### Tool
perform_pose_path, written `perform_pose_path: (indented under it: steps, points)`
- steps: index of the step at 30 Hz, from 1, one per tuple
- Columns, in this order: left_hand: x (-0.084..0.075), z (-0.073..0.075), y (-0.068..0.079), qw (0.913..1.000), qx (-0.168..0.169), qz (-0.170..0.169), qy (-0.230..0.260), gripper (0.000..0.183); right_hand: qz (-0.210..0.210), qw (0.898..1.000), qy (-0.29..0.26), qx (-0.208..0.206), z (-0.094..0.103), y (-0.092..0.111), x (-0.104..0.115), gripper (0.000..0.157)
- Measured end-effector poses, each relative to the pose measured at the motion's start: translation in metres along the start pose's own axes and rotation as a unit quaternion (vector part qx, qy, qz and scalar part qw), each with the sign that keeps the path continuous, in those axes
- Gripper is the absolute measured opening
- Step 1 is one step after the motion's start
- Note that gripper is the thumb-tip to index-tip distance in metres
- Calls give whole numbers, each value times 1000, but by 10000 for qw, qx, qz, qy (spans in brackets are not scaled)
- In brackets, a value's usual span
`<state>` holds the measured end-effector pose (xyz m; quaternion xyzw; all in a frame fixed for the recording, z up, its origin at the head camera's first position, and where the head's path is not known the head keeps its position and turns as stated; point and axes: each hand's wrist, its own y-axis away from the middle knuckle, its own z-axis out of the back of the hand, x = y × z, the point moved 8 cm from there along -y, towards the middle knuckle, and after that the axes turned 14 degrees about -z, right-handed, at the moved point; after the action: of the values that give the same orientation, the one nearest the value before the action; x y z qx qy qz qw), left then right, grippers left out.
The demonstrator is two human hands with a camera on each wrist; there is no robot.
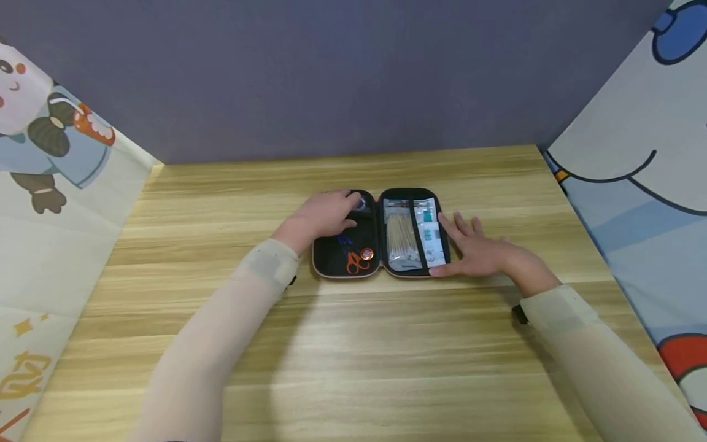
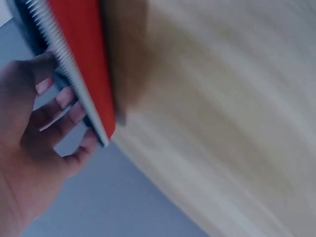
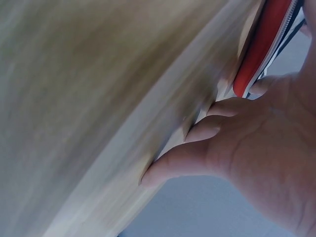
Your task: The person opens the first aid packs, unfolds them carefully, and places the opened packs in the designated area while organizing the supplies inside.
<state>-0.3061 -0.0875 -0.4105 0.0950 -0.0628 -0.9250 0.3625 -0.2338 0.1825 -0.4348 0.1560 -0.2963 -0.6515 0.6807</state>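
Note:
A small zippered case [image 1: 348, 274] with a black inside and red outside lies unfolded on the table. My left hand [image 1: 326, 213] reaches over its left half, fingertips inside near the upper rim, beside a small clear item [image 1: 361, 204]; thumb and forefinger stand apart. Below them lie orange-handled scissors [image 1: 353, 265] and a small round orange-rimmed item [image 1: 367, 253]. The right half holds a clear bag of cotton swabs [image 1: 402, 236] and white packets [image 1: 432, 242] behind black straps. My right hand [image 1: 475, 250] spreads its fingers at the right edge, some on the table, thumb at the lower corner.
The wood-grain table [image 1: 414, 356] meets a dark grey-blue panel [image 1: 331, 80] behind the case. Cartoon-printed walls [image 1: 50, 258] stand at both sides. In the left wrist view the case's red side [image 2: 86, 54] and zipper edge show close to the fingers.

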Motion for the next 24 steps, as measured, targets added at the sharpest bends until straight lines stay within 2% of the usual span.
perform_pose_path:
  steps: [6,11,13,16,19,22,24]
  points:
    - [4,4,27,9996,136,-116,215,16,-29,10000,-10,-1,-1,1,0,134]
    - [8,-4,39,9978,364,-157,528,22,-62,10000,8,-1,-1,0,-1,135]
    - [6,-5,41,9981,351,-188,464,23,-59,10000,15,-4,-1,1,-2,135]
    - [-9,-1,39,9989,56,-403,247,21,-52,10000,20,-18,-1,0,-2,135]
    - [-37,1,36,9958,-240,-861,209,27,-50,10000,24,-20,-1,0,-2,135]
    - [-62,-2,35,9917,-227,-1242,229,37,-57,10000,23,-22,-1,0,-2,135]
    - [-71,-5,35,9910,-166,-1321,129,37,-53,10000,23,-27,-1,0,-1,135]
